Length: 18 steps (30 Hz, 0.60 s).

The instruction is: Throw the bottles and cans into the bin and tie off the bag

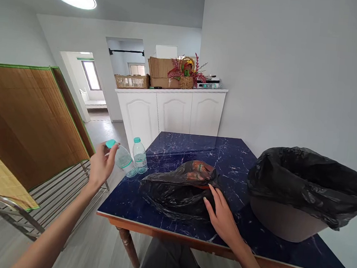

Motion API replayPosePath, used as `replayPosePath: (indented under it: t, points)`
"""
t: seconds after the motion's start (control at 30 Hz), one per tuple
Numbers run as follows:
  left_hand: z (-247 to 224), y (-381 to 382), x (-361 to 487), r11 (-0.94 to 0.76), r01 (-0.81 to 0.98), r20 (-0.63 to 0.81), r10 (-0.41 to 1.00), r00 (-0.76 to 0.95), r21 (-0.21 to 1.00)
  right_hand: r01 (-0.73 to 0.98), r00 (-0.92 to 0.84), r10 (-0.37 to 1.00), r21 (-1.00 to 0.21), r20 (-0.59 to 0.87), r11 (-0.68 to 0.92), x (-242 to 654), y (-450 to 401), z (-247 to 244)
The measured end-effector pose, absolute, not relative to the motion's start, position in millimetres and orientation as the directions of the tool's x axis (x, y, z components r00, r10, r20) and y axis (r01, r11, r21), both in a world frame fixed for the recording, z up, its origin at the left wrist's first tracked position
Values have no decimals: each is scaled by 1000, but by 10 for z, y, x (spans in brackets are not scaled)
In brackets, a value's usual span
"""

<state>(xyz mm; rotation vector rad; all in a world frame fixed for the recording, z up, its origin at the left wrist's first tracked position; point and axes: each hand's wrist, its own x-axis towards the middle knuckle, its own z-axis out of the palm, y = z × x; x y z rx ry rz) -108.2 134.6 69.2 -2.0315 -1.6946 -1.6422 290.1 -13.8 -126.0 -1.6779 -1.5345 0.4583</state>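
At ten o'clock on the worktop [129,200], the left grip [100,164] holds a tilted bottle [126,161]; the right grip [221,216], closure unclear, touches a black bag [173,194].

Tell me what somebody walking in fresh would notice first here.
Probably the big bin lined with black plastic, at the right end of the dark blue table. Next, the crumpled black bag in the middle, with the right hand on it, and a tilted clear bottle at the table's left edge, its cap in the left hand. Behind, red flowers brighten the white cabinet top.
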Motion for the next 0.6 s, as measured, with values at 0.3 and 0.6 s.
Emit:
replayPosePath:
  t: [0.3,0.6]
  points:
    - [322,1851,-999,-297,826,605,794,-65,478,659,185,952,-750,244,64,2919,-128,-1297]
    - [344,2110,-842,-296,819,583,811,-57,492,690,179,940,-719,291,91,2927,-134,-1302]
